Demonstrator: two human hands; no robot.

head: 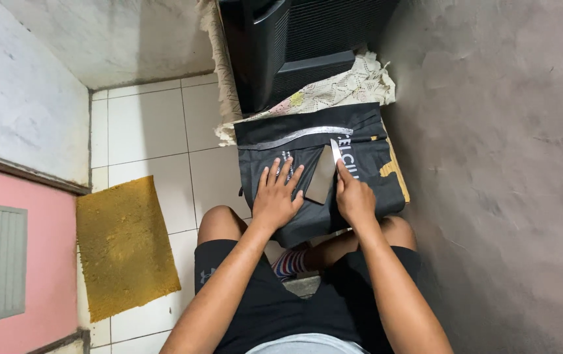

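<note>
The flat dark rectangular object [321, 176] lay between both hands, long axis pointing away; right hand [355, 198] touched it, fingers extended; left hand [276, 196] rested spread on black fabric [360, 131].

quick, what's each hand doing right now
Left hand: open, flat on the black cloth.
Right hand: fingers resting on a knife, not gripping it.

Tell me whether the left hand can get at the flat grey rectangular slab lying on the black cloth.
Probably yes. The left hand lies flat on the black cloth right beside the flat grey rectangular slab, with nothing between them; the right hand touches only its far edge.
</note>
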